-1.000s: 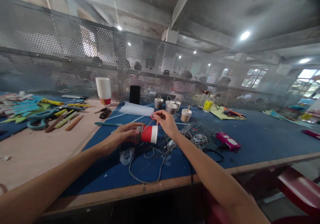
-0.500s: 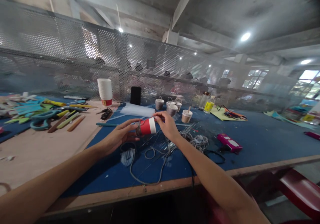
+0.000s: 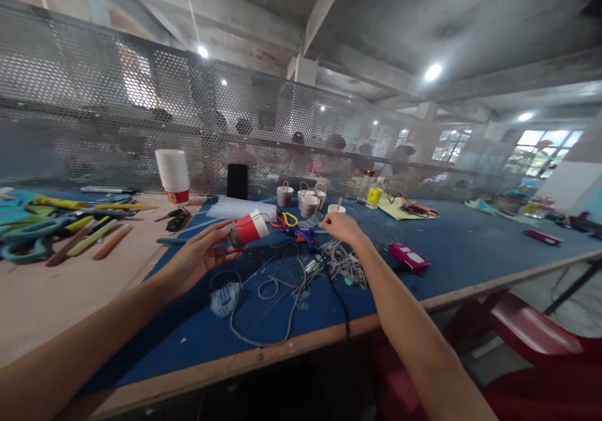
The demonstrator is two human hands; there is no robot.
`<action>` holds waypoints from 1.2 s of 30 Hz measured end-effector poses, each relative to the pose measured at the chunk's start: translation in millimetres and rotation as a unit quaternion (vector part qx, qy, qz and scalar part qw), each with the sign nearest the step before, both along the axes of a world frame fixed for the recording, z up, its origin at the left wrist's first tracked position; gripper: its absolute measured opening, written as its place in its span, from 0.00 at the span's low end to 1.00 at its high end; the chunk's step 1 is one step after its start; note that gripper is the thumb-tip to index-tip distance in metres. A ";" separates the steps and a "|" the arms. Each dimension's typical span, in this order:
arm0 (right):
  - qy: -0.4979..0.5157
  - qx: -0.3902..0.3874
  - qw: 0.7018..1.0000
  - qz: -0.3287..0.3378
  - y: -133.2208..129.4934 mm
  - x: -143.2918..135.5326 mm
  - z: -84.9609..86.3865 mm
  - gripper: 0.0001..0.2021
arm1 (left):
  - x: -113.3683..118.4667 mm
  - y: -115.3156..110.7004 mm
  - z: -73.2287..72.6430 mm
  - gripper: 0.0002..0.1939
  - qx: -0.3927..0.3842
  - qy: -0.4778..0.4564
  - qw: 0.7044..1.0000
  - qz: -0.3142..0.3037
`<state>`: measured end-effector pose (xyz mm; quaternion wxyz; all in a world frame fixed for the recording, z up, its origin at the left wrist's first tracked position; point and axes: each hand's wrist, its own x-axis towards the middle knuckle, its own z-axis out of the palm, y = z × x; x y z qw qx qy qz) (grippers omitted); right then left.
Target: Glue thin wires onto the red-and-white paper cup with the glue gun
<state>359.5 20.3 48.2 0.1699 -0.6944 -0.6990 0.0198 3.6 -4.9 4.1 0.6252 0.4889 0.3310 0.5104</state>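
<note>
In my left hand point(image 3: 214, 245) a red and white paper cup point(image 3: 248, 228) lies tilted on its side, its mouth to the right. Grey cord is wound about its base end. My right hand point(image 3: 342, 228) is apart from the cup, fingers pinched together; whatever they hold, if anything, cannot be made out. Just behind that hand stands a small cup point(image 3: 337, 208) with a stick in it. Between the hands lie a blue glue gun point(image 3: 305, 236) and scissors point(image 3: 289, 219) with red and yellow handles. Grey cord point(image 3: 345, 261) is heaped below my right hand.
Several cord-wrapped cups point(image 3: 308, 205) with loop handles stand at the back. Left are a stack of paper cups point(image 3: 172, 173), a phone point(image 3: 237, 181), large scissors point(image 3: 32, 236) and wooden-handled tools point(image 3: 111, 243). A magenta box point(image 3: 409, 258) and yellow bottle point(image 3: 375, 195) sit right.
My right hand has left the cup's rim and moved right, its fingers still pinched. The view has turned right. The glue gun and scissors now show between my hands.
</note>
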 end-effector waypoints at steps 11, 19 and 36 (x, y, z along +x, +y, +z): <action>0.065 -0.088 0.994 -0.005 11.6 -22.4 -31.0 0.24 | -1.8 2.1 -0.8 0.23 -0.002 0.000 1.000 0.004; 0.196 -0.034 0.980 -0.013 16.2 -14.8 -35.7 0.24 | -4.4 6.0 -2.0 0.24 -0.010 -0.029 1.000 0.008; 0.619 0.040 0.763 0.182 -18.2 -59.3 -13.7 0.21 | -4.0 1.5 0.2 0.22 -0.007 -0.032 0.999 0.041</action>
